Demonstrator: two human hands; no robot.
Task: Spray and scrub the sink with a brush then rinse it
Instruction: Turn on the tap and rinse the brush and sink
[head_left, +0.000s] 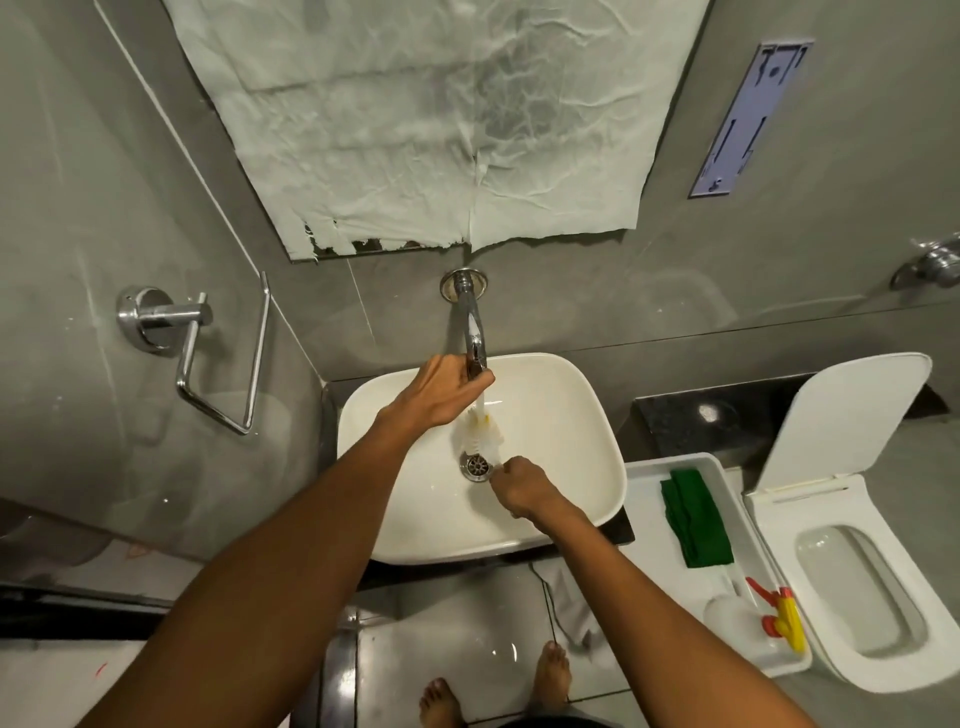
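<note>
A white basin sits below a chrome wall tap. My left hand is closed around the tap's end, and water runs down from it. Under the stream is the white bristle head of a brush, just above the metal drain. My right hand is shut on the brush's handle, over the basin's front right. The handle itself is hidden in my fist. A spray bottle with a red and yellow trigger lies in a white tray to the right.
A folded green cloth lies in the tray. Further right stands a toilet with its lid up. A chrome towel holder juts from the left wall. The paper-covered mirror hangs above the tap. My bare feet stand on the wet floor.
</note>
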